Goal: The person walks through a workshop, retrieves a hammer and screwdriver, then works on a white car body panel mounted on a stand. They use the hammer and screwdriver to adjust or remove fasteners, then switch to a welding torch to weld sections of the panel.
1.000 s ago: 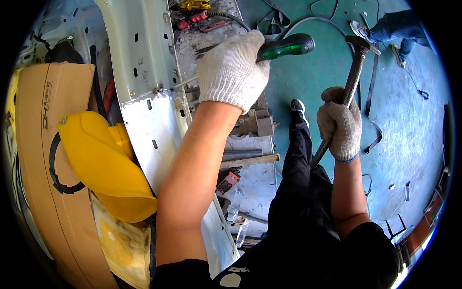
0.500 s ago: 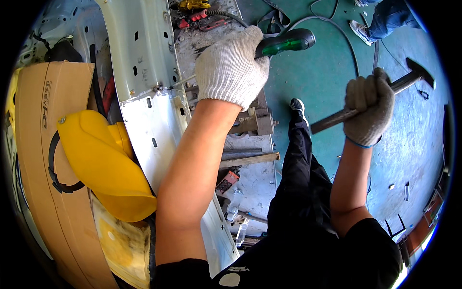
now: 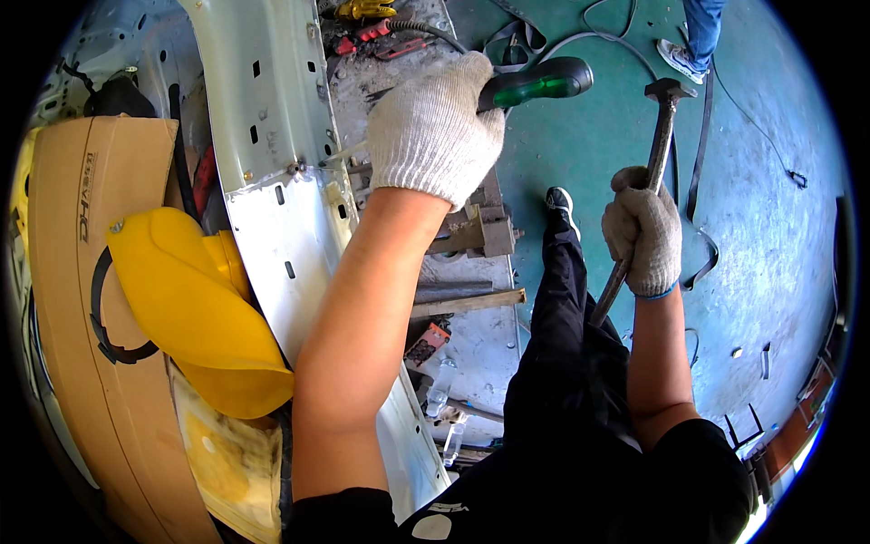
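My left hand (image 3: 435, 131), in a cream knitted glove, grips a screwdriver with a black and translucent green handle (image 3: 539, 86). Its shaft appears to reach left toward the seam of a long pale metal car panel (image 3: 263, 109), where the tip is too small to make out. My right hand (image 3: 642, 231), gloved the same, is wrapped round a metal hammer (image 3: 663, 131) held upright to the right of my body, head at the top, over the floor.
Left lie a yellow helmet-like shell (image 3: 186, 304), cardboard (image 3: 68, 317) and body panels. A workbench (image 3: 480, 349) holds red-handled tools (image 3: 372, 36), metal bars (image 3: 462, 304) and clear bottles. Cables and straps (image 3: 698, 181) cross the green floor. Another person's leg and shoe (image 3: 693, 45) are at upper right.
My right hand swung the hammer out to the right half a second ago and has since returned to upright. The left hand barely moved. The other person's leg shifted.
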The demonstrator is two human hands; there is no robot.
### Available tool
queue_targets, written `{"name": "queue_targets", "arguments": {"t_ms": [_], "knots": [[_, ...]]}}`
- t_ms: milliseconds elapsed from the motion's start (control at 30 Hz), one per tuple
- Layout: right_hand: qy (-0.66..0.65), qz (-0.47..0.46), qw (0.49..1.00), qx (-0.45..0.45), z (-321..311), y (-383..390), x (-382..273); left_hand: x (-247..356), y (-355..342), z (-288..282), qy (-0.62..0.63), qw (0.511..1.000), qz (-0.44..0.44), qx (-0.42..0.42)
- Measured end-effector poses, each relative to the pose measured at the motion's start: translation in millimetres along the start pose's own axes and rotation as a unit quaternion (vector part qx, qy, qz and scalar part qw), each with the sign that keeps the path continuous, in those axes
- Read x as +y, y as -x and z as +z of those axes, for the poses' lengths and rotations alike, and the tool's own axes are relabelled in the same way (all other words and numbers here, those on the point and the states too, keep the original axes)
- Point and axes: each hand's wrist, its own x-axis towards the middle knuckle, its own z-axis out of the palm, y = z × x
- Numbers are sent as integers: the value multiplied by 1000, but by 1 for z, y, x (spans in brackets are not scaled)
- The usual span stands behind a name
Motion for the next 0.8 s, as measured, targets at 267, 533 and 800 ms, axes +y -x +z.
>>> {"name": "queue_targets", "arguments": {"t_ms": [267,533,800], "knots": [[5,25,1000,-10,-2,3,15,-4,2,5,-11,999,17,33],[16,-26,1000,-7,-5,-3,1,-1,-1,5,-6,1000,4,25],[-195,-237,952,-4,-4,-22,-29,-5,1,10,-45,997,33,62]]}}
